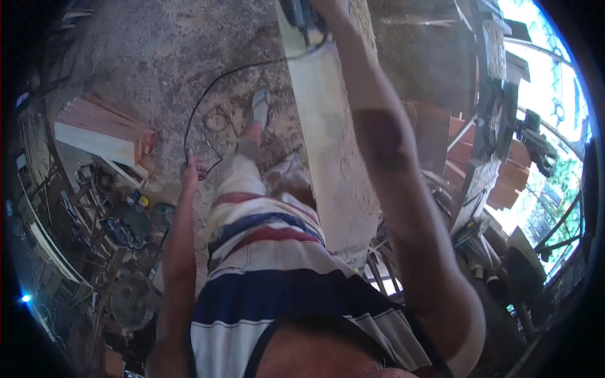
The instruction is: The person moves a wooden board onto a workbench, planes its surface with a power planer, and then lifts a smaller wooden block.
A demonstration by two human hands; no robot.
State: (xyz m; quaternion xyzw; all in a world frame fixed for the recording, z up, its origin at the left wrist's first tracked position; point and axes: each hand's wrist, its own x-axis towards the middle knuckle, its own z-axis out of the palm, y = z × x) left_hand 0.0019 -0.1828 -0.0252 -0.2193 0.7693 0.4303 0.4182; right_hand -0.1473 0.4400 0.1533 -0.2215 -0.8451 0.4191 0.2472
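At the top edge, my right hand is closed on a dark corded power tool, partly cut off by the frame. That tool rests on a long pale wooden board, which runs down towards my body. A black power cord curves from the tool across to the left. Low on the left side, my left hand has its fingers curled around the cord, which hangs in a loose loop beside it.
Stacked planks lie on the dirt floor at left. Tools and scrap clutter the lower left, including a round disc. Reddish boards lean near a wooden post at right. My sandalled foot stands beside the board.
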